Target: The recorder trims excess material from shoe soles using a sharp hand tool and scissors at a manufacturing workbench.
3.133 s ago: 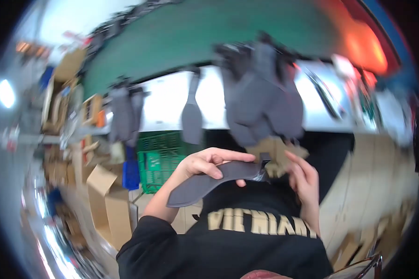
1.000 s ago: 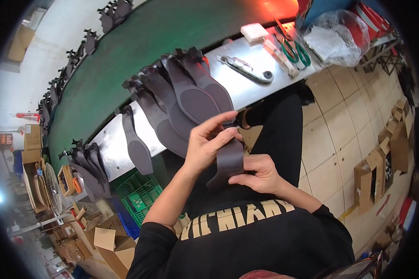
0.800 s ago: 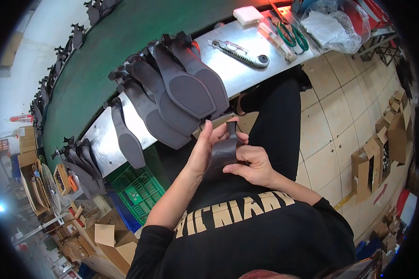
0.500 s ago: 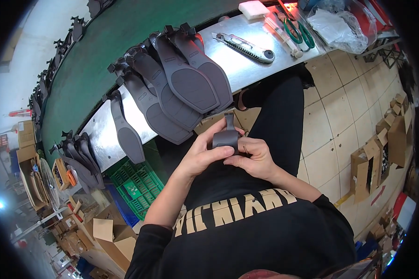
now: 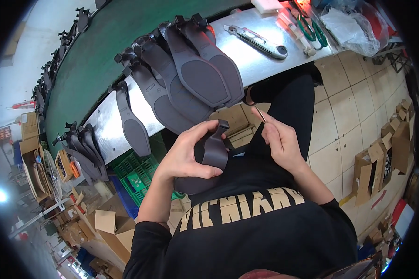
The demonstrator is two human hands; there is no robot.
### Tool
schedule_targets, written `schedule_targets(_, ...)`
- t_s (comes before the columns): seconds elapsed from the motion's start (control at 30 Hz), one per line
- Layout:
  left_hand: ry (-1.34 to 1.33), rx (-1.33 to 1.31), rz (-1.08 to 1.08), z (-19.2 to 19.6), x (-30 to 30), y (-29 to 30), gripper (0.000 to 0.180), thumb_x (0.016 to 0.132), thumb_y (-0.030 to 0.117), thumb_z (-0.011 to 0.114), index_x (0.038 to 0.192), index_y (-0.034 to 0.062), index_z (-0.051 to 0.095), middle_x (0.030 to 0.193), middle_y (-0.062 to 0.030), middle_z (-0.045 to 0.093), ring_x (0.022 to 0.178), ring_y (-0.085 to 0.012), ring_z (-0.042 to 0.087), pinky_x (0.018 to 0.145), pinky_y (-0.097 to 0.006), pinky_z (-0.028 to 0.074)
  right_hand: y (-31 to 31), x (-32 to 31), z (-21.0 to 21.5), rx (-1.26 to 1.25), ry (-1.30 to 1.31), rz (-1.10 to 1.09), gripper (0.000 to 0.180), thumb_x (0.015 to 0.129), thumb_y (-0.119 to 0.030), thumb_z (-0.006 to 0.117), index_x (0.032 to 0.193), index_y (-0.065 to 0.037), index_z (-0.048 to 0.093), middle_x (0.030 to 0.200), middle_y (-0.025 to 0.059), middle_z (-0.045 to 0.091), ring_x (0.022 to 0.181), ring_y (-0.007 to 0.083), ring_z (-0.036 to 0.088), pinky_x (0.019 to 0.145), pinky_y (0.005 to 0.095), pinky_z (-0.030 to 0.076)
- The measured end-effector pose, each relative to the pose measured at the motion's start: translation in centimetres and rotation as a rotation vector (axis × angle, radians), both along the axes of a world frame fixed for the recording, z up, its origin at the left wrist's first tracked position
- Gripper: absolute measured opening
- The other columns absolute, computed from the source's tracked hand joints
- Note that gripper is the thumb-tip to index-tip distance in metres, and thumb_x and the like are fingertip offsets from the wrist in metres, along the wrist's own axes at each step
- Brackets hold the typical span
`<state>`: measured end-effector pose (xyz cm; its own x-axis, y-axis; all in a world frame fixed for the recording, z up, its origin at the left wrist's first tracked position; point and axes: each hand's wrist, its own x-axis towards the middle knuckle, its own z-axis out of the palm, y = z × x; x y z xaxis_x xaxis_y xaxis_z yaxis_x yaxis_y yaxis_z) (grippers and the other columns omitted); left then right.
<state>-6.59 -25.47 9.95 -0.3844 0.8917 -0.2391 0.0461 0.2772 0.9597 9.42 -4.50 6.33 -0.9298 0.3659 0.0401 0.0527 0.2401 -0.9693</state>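
My left hand (image 5: 179,158) is wrapped round a dark grey heeled shoe sole (image 5: 215,151), held over my lap with its small heel end up and its broad end by my forearm. Off to its right, apart from the sole, my right hand (image 5: 281,144) is closed in a pinch on a thin rod-like tool (image 5: 260,113) that points up and left; its exact kind is too small to tell. Beyond my hands, several similar soles (image 5: 205,79) lie overlapped on the metal bench edge, and a single sole (image 5: 135,132) lies to their left.
A utility knife (image 5: 260,43), green-handled scissors (image 5: 307,30) and syringe-like tubes (image 5: 295,35) lie on the metal ledge (image 5: 219,37). Behind it runs a green belt (image 5: 107,46). A green crate (image 5: 136,179) stands below at left; cardboard boxes (image 5: 375,160) line the right floor.
Both hands were together on the sole. The right hand has moved away to the right with the thin tool, and the left has turned the sole, its broad end now showing.
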Motion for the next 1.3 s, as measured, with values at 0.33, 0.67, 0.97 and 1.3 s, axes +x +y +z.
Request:
schedule_targets(0.33,-0.452,-0.129,0.066,-2.1,1.9,-1.5,0.088,0.05,0.025,0.077,0.129,-0.0034,0.048,0.113,-0.0101,0.06,0.105,-0.0184,0.057,0.096,-0.029,0.041,-2.2,-0.9,1.1,-0.505,-0.349,0.474,0.063,0.096,0.0,0.044,0.154,-0.014,0.026,0.065,-0.0007,0.052,0.059,0.0067,0.048,0.061,0.0232,0.045)
schedule_targets(0.67,-0.573,-0.087,0.096,-3.1,3.1,-2.0,0.067,0.057,0.019,0.077,0.118,0.0007,0.054,0.098,-0.004,0.06,0.092,-0.0125,0.058,0.084,-0.025,0.044,-3.9,-0.9,-1.1,-0.872,-0.4,0.406,0.052,0.102,-0.002,0.041,0.149,-0.022,0.04,0.076,-0.003,0.049,0.062,0.0049,0.036,0.059,0.0201,0.039)
schedule_targets(0.97,-0.482,-0.111,0.113,-2.1,3.7,-1.5,0.054,0.056,0.016,0.079,0.104,0.0011,0.06,0.094,-0.0018,0.057,0.085,-0.0098,0.056,0.076,-0.024,0.044,-2.4,-0.9,-1.6,-0.948,-0.474,0.397,0.044,0.104,-0.007,0.041,0.146,-0.019,0.045,0.071,-0.0065,0.042,0.056,0.0035,0.029,0.05,0.0183,0.03)
schedule_targets(1.3,0.46,-0.173,0.128,0.1,4.8,0.2,0.07,0.049,0.024,0.088,0.107,-0.0046,0.06,0.094,-0.0144,0.059,0.09,-0.0304,0.061,0.078,-0.037,0.049,-2.4,-0.9,0.4,-0.907,-0.348,0.501,0.065,0.097,-0.002,0.045,0.156,-0.016,0.022,0.065,-0.0062,0.044,0.057,0.0032,0.04,0.053,0.0179,0.035)
